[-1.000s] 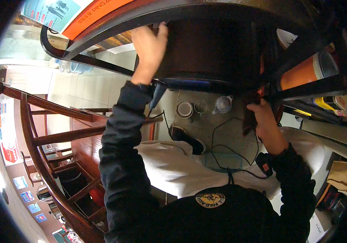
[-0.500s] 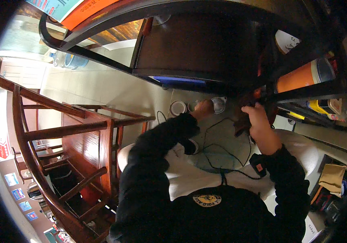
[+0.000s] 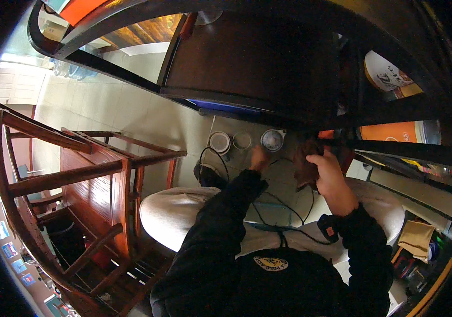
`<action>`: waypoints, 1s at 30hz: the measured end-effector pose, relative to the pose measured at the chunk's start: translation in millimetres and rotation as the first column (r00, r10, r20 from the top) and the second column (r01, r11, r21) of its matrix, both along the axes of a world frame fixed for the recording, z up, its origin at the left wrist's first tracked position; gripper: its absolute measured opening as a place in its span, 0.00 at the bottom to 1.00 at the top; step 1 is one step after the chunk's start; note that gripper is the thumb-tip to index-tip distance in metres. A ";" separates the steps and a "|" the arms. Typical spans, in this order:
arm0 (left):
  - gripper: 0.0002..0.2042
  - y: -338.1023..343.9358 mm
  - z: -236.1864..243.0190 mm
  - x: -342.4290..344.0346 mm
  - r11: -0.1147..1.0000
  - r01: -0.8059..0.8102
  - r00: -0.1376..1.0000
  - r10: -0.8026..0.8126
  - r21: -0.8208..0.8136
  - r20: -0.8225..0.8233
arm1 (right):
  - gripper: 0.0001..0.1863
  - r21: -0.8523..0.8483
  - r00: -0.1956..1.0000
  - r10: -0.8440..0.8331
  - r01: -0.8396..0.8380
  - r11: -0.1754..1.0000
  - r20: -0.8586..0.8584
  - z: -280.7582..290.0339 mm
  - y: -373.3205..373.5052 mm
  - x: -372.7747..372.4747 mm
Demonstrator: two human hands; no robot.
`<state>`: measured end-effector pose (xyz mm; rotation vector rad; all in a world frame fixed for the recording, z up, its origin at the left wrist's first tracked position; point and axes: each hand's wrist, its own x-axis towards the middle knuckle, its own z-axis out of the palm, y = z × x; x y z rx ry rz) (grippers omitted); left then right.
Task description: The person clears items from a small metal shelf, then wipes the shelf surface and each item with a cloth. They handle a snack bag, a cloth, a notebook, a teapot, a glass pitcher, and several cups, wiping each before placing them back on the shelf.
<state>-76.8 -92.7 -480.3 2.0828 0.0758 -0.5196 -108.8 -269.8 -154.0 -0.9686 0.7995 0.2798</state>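
On the floor below the dark cabinet stand several round vessels: a white-rimmed one (image 3: pixel 219 142), a clear ring-like one (image 3: pixel 242 140) and a pale one with a small tab on its rim (image 3: pixel 272 140). My left hand (image 3: pixel 259 158) reaches down beside the pale one; its fingers are too small and dim to make out, and I cannot tell if it touches anything. To the right, my right hand (image 3: pixel 336 182) grips a dark brown cloth (image 3: pixel 305 168), thumb on top. The cloth hangs in loose folds over the floor.
A black cord (image 3: pixel 268 198) loops over the floor and my legs. At left stands a red-brown wooden chair (image 3: pixel 94 195). The dark cabinet (image 3: pixel 252 63) rises ahead, with a shelf at right carrying an orange container (image 3: pixel 400 132). A brown folded item (image 3: pixel 416 238) lies at lower right.
My left hand has drawn back slightly from the vessels, leaving more of them in sight. My right hand has shifted a little down and left with the cloth. The whole view has turned slightly.
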 end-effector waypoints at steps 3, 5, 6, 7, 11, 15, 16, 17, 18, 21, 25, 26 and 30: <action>0.21 13.8 -6.1 -2.1 0.961 0.187 0.981 -0.194 0.205 0.014 | 0.23 -0.083 0.999 -0.022 0.024 0.996 0.028 -4.6 2.2 -0.5; 0.20 15.8 -16.5 1.1 0.946 0.239 0.966 -0.209 0.221 -0.151 | 0.23 -0.052 1.000 -0.027 0.027 0.998 0.005 -2.7 2.4 -1.3; 0.20 17.1 -23.0 1.4 0.962 0.201 0.979 -0.200 0.184 -0.027 | 0.24 0.001 0.999 -0.024 0.024 1.000 0.038 -0.3 2.3 -1.6; 0.20 18.8 -29.6 1.5 0.976 0.167 0.979 -0.182 0.143 0.097 | 0.23 0.004 1.000 0.001 -0.001 1.000 0.009 2.0 2.2 -0.8; 0.24 17.4 -41.7 9.1 0.959 -0.127 0.875 -0.012 -0.254 -0.485 | 0.22 0.047 0.999 0.040 -0.041 0.998 0.028 9.8 3.8 1.1; 0.28 8.1 -10.4 17.8 0.927 -0.255 0.731 -0.002 -0.275 -0.682 | 0.20 0.016 1.000 0.009 -0.009 1.000 -0.005 9.3 5.6 1.8; 0.29 5.6 2.8 19.0 0.930 -0.252 0.734 0.004 -0.267 -0.679 | 0.20 0.015 1.000 0.025 -0.025 1.000 -0.005 8.6 5.0 1.6; 0.30 3.8 16.5 20.6 0.935 -0.242 0.742 0.007 -0.258 -0.670 | 0.19 0.022 0.999 0.041 -0.041 0.999 -0.012 7.9 4.1 1.7; 0.31 2.4 29.7 22.5 0.940 -0.234 0.750 0.011 -0.250 -0.661 | 0.19 0.028 0.998 0.057 -0.056 0.998 -0.020 7.3 3.0 1.6; 0.34 2.8 64.5 24.6 0.947 -0.223 0.765 0.023 -0.231 -0.643 | 0.19 0.062 0.995 0.091 -0.088 0.994 -0.032 6.3 1.5 1.3; 0.38 7.5 92.7 21.9 0.942 -0.258 0.769 0.065 -0.216 -0.636 | 0.19 0.015 0.996 0.087 -0.087 0.996 -0.010 7.9 2.8 0.7; 0.39 7.6 96.2 21.8 0.924 -0.317 0.749 0.105 -0.214 -0.654 | 0.19 0.012 0.996 0.083 -0.083 0.996 -0.012 8.8 3.0 0.6; 0.41 7.3 99.9 25.3 0.962 -0.242 0.763 0.109 -0.125 -0.637 | 0.19 0.038 0.997 0.077 -0.076 0.996 -0.018 11.7 3.3 1.4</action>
